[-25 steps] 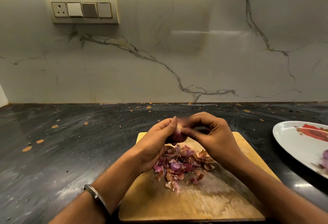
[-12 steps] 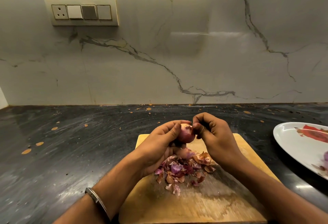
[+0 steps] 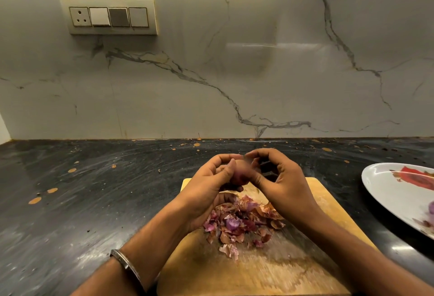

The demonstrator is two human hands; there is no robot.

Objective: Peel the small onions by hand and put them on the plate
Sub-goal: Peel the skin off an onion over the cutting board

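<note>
A small reddish onion (image 3: 242, 173) is held above the wooden cutting board (image 3: 270, 272), mostly hidden and blurred between my fingers. My left hand (image 3: 211, 187) cups it from the left, thumb across its front. My right hand (image 3: 279, 178) pinches at its right side with thumb and fingertips. A heap of purple and brown onion skins (image 3: 239, 223) lies on the board under my hands. The white plate (image 3: 397, 192) with a red print sits at the right edge, and a purple peeled onion (image 3: 431, 207) shows at its cut-off rim.
The board rests on a dark speckled stone counter (image 3: 94, 202). A marble wall (image 3: 234, 72) stands behind it, with a switch and socket panel (image 3: 109, 16) at upper left. A metal bangle (image 3: 126, 265) circles my left wrist.
Both hands have kept turning and working the onion above the skin heap. The onion showed clearly between the fingers half a second ago and is now mostly covered by them.
</note>
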